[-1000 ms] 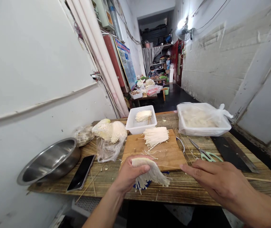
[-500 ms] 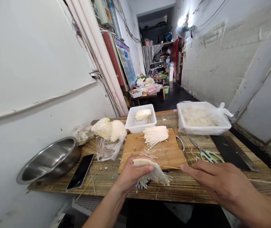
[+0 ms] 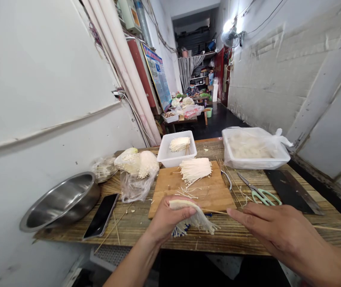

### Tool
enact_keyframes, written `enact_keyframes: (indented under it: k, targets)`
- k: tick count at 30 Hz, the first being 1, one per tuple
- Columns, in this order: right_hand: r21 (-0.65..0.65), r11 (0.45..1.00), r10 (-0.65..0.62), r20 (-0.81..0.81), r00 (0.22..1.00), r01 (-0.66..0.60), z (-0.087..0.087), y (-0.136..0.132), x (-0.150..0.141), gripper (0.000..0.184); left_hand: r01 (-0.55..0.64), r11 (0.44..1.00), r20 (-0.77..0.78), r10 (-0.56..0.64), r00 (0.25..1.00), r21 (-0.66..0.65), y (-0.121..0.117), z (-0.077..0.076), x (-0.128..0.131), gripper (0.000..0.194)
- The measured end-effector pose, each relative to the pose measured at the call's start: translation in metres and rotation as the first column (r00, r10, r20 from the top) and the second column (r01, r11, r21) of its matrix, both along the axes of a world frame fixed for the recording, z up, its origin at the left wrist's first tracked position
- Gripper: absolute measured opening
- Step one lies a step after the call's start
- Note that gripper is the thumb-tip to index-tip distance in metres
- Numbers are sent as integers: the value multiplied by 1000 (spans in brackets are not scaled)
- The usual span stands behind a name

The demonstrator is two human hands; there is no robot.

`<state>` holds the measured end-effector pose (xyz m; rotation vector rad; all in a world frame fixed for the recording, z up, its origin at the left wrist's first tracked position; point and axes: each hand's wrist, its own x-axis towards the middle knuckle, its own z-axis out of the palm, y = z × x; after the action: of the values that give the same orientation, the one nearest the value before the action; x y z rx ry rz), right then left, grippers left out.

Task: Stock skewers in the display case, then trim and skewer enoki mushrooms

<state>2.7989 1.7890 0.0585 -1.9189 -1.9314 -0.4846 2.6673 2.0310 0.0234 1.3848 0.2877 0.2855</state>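
My left hand (image 3: 162, 219) is closed around a flat bunch of enoki mushrooms (image 3: 199, 220), its thin stems fanning down to the right. Between the fingers of my right hand (image 3: 280, 225) runs a long bamboo skewer (image 3: 216, 211). One end of the skewer points at the bunch; the other sticks out to the right behind the hand. Whether its tip has entered the mushrooms is hidden. Just beyond both hands lies a wooden cutting board (image 3: 166, 189), carrying a larger enoki clump (image 3: 196, 169) and loose stems.
A white tub (image 3: 164, 153) holding skewered enoki stands behind the board. Scissors (image 3: 263, 195), a cleaver (image 3: 291, 191) and a bagged white tray (image 3: 257, 163) sit right. To the left are bagged enoki (image 3: 149, 163), a phone (image 3: 101, 215) and a steel bowl (image 3: 65, 199). A person (image 3: 192, 91) sits far back.
The bunch and my left hand have shifted very slightly to the right. My right hand and the skewer hold almost the same position.
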Motion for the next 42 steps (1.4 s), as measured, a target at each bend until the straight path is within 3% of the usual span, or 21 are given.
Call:
enact_keyframes:
  k: [29, 42]
  targets:
    - [-27, 999, -31, -59, 998, 30, -3, 4, 5, 42, -56, 997, -68, 59, 996, 50, -7, 3, 3, 33]
    - [41, 999, -10, -151, 988, 16, 0, 12, 0, 38, -61, 995, -47, 65, 997, 75, -11, 4, 3, 33]
